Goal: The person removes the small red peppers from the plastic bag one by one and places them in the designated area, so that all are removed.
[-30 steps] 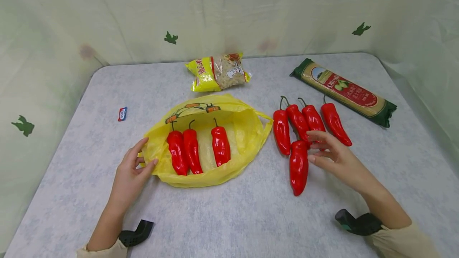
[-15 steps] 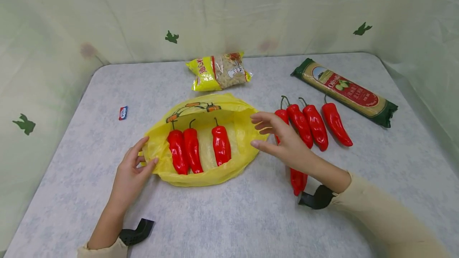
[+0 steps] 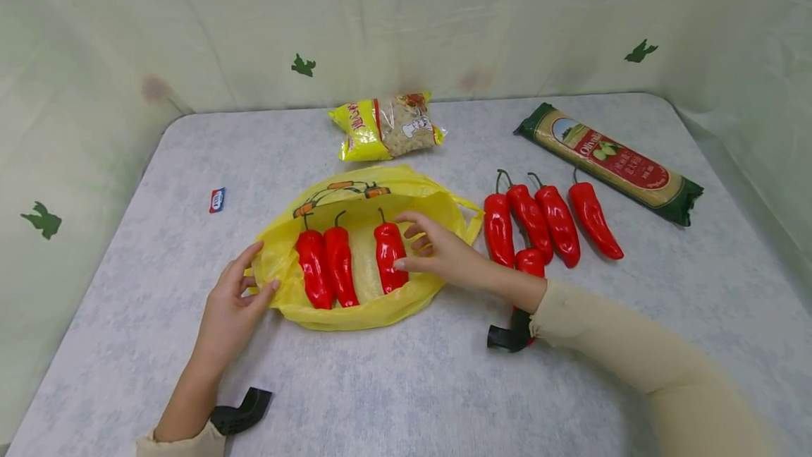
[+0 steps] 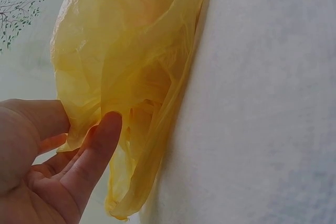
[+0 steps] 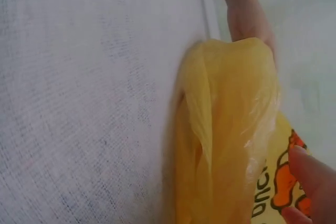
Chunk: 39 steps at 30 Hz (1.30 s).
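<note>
A yellow plastic bag lies with its mouth open in the head view, three red peppers inside. My left hand pinches the bag's left edge; in the left wrist view its thumb presses on the thin plastic. My right hand is over the bag's mouth, fingers loosely bent, thumb tip overlapping the rightmost pepper inside. Whether it touches that pepper I cannot tell. To the left in the bag lie the other two, a pepper and a slimmer pepper.
Several red peppers lie right of the bag; the nearest pepper is partly hidden by my right forearm. A yellow snack packet lies behind the bag. A long pasta packet is at back right, a small red-blue packet at left.
My right hand has moved left from the loose peppers, across the bag's right edge, to the rightmost pepper inside it. The left hand has stayed on the bag's edge.
</note>
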Each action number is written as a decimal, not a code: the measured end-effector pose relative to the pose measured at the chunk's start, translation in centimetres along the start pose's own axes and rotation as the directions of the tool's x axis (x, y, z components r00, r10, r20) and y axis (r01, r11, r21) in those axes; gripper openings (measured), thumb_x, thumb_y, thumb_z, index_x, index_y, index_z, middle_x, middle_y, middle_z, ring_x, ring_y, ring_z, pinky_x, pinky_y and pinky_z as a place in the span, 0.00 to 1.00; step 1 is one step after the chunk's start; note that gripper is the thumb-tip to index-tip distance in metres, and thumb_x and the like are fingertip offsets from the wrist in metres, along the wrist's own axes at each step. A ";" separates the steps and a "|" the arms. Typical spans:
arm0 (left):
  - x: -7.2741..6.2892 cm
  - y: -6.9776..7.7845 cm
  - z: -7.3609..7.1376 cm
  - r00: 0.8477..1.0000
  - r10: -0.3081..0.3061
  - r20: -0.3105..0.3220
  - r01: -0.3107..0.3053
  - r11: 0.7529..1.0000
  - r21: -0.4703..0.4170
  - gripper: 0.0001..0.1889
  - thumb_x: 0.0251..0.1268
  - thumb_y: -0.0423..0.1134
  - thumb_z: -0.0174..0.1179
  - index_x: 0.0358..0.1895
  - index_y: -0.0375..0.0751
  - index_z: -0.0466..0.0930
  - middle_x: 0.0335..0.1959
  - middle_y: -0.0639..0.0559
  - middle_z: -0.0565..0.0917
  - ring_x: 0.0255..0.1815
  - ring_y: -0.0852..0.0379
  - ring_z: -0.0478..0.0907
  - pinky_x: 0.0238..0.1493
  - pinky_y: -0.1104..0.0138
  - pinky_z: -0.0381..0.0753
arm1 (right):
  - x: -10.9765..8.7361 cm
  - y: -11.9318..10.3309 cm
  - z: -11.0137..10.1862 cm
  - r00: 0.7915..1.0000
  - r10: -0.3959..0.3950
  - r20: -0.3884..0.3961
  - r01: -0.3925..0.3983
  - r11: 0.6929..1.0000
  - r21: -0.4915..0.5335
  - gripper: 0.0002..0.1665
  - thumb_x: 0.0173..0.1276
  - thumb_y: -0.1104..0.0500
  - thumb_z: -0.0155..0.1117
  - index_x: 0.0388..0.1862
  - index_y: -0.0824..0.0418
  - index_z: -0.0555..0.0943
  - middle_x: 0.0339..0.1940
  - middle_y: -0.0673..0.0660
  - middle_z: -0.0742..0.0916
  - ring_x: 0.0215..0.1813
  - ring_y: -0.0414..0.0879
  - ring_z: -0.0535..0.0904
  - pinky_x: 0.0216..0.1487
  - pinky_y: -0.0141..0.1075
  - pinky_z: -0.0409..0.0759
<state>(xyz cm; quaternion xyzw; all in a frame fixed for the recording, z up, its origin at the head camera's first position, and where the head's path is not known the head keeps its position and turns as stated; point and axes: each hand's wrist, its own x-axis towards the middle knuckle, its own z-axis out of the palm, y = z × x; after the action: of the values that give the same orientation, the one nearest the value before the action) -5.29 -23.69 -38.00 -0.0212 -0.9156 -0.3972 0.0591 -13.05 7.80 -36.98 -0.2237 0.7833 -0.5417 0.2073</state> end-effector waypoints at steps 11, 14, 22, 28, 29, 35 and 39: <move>0.1 -0.1 0.0 1.000 0.001 0.005 -0.001 1.000 0.006 0.32 0.60 0.37 0.58 0.68 0.46 0.57 0.56 0.43 0.67 0.37 0.64 0.68 0.33 0.84 0.72 | 1.8 0.8 0.9 0.997 0.064 0.042 -0.061 0.995 -0.073 0.45 0.54 0.56 0.69 0.67 0.57 0.57 0.44 0.58 0.73 0.38 0.49 0.69 0.35 0.33 0.70; 0.1 -0.1 0.0 1.000 -0.002 0.008 0.002 1.000 0.002 0.32 0.60 0.38 0.58 0.68 0.47 0.56 0.57 0.43 0.67 0.38 0.64 0.68 0.33 0.83 0.72 | 2.3 0.9 0.9 0.995 0.088 0.056 -0.080 0.988 -0.134 0.47 0.53 0.54 0.69 0.68 0.58 0.55 0.44 0.57 0.73 0.37 0.48 0.68 0.33 0.32 0.70; 0.0 -0.2 0.1 1.000 -0.008 0.010 0.008 1.000 0.000 0.33 0.60 0.37 0.58 0.68 0.46 0.57 0.56 0.43 0.67 0.37 0.64 0.68 0.33 0.83 0.72 | 2.6 0.4 0.5 0.972 0.208 0.113 -0.197 0.975 -0.102 0.47 0.51 0.56 0.71 0.67 0.56 0.56 0.43 0.57 0.74 0.36 0.48 0.71 0.35 0.33 0.74; 0.0 -0.1 0.1 1.000 -0.007 0.016 0.007 1.000 -0.006 0.33 0.60 0.37 0.58 0.68 0.46 0.56 0.56 0.43 0.67 0.38 0.63 0.68 0.33 0.83 0.72 | 2.5 0.0 0.3 0.960 0.236 0.153 -0.236 0.972 -0.021 0.45 0.52 0.60 0.70 0.64 0.55 0.56 0.44 0.58 0.74 0.38 0.48 0.73 0.36 0.33 0.75; 0.0 -0.1 0.1 1.000 -0.008 0.017 0.008 1.000 -0.006 0.33 0.60 0.37 0.58 0.68 0.46 0.56 0.56 0.43 0.67 0.38 0.63 0.68 0.33 0.83 0.72 | 2.5 0.0 0.4 0.958 0.239 0.155 -0.239 0.971 -0.023 0.45 0.52 0.59 0.70 0.64 0.56 0.56 0.44 0.58 0.74 0.38 0.48 0.73 0.37 0.33 0.76; 0.1 0.0 0.1 1.000 -0.010 0.020 0.010 1.000 -0.003 0.33 0.60 0.37 0.58 0.68 0.46 0.56 0.56 0.42 0.67 0.38 0.62 0.68 0.33 0.83 0.72 | 2.8 -0.2 1.3 0.971 0.226 0.078 -0.214 0.967 -0.139 0.50 0.48 0.48 0.72 0.64 0.59 0.56 0.44 0.55 0.74 0.42 0.45 0.73 0.40 0.32 0.75; 0.1 0.0 0.2 1.000 -0.010 0.020 0.010 1.000 -0.003 0.33 0.60 0.37 0.58 0.68 0.46 0.56 0.57 0.42 0.66 0.38 0.62 0.68 0.34 0.83 0.72 | 2.8 -0.4 1.7 0.975 0.217 0.046 -0.206 0.963 -0.174 0.49 0.48 0.51 0.73 0.63 0.60 0.56 0.47 0.54 0.74 0.45 0.44 0.72 0.42 0.31 0.75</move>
<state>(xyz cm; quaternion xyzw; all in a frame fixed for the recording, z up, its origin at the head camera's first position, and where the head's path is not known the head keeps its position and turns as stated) -5.40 -23.57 -38.09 -0.0207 -0.9157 -0.3985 0.0481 -14.35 4.79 -37.41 -0.1729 0.8385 -0.4409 0.2696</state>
